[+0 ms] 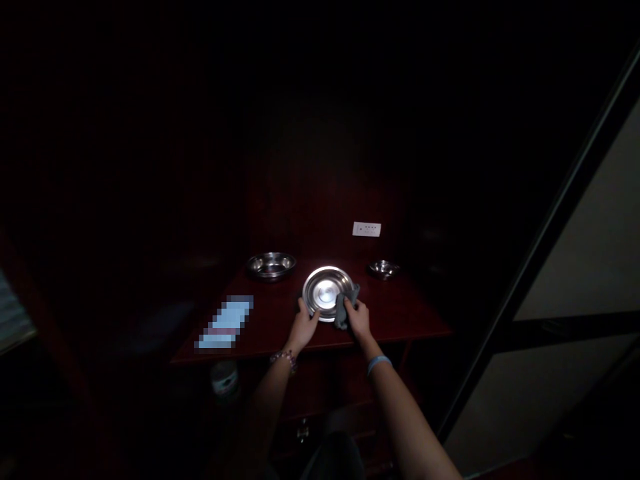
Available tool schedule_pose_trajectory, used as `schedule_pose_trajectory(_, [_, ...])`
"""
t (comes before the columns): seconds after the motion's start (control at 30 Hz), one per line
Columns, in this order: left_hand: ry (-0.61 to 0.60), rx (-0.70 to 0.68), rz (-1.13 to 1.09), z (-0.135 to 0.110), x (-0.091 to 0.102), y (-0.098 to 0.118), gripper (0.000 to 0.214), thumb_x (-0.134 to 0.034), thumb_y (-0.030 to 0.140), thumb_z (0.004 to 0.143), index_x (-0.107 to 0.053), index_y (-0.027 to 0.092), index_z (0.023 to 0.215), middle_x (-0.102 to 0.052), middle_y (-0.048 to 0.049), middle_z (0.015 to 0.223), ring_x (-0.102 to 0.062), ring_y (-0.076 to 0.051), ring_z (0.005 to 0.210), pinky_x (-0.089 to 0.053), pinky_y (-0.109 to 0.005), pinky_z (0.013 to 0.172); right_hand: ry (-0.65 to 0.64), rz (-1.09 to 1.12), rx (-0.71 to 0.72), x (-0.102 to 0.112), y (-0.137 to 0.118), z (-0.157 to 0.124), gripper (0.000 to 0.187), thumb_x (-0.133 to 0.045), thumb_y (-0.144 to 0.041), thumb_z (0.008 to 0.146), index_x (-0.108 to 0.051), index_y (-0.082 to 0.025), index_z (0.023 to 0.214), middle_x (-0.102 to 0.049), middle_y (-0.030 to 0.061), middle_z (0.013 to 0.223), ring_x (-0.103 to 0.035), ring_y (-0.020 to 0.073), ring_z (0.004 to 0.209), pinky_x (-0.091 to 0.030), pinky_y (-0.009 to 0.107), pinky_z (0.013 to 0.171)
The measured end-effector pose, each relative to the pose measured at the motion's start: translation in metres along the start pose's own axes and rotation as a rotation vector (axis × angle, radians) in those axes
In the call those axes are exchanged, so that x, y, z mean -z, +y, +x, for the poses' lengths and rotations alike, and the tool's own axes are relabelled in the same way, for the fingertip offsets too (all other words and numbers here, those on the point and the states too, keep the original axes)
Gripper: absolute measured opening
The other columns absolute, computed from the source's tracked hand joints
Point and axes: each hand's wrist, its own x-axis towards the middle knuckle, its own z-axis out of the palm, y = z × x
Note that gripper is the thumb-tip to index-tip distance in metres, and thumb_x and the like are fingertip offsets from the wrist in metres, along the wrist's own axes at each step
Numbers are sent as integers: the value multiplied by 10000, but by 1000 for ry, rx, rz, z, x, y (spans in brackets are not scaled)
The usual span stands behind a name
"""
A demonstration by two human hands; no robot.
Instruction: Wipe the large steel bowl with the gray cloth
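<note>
A shiny round metal plate [327,291] with a raised rim is tilted toward me over the dark red desk [280,320]. At its lower left edge, my left hand [303,327] is closed on the rim, thumb on the inner side. My right hand [359,319] grips a grey cloth [343,311] and presses it against the plate's lower right rim; some of its fingers are hidden behind the cloth and plate. Behind to the left sits a metal dish [271,265], and to the right a smaller metal bowl [384,269].
A white wall socket [367,229] is on the back panel. At the desk's left lies a pixelated bright rectangle [225,323]. A jar-like container [225,380] stands below the front edge. Sliding panels [565,380] flank the right side. Much of the surroundings is dark.
</note>
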Motion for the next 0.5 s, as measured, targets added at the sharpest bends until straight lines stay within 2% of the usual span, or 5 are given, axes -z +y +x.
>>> schedule_pose_trajectory(0.2, [34,31,47,1,-1,2,418,-596,290,812,-478,138,1183,-708,-159,1060,-689,-275,996,-516,-381,905,12,-62,-12,1,1,1,488,-533,-532,820,-734,-105,946,-749,132,924,-674,244,840,-501,296,754])
schedule_pose_trajectory(0.37, [64,15,57,7,0,-3,295,-532,315,860,-550,146,1101,-707,-142,1077,-674,-256,1022,-497,-380,934,26,-108,-6,2,4,3,464,-497,-513,846,-727,-116,921,-746,128,901,-671,236,828,-495,289,758])
schedule_pose_trajectory(0.5, [94,53,-8,10,1,-5,281,-519,275,865,-595,127,1091,-701,-151,1125,-658,-243,1063,-478,-358,968,10,-100,6,1,4,0,441,-496,-507,859,-714,-139,965,-745,109,913,-670,223,826,-498,279,757])
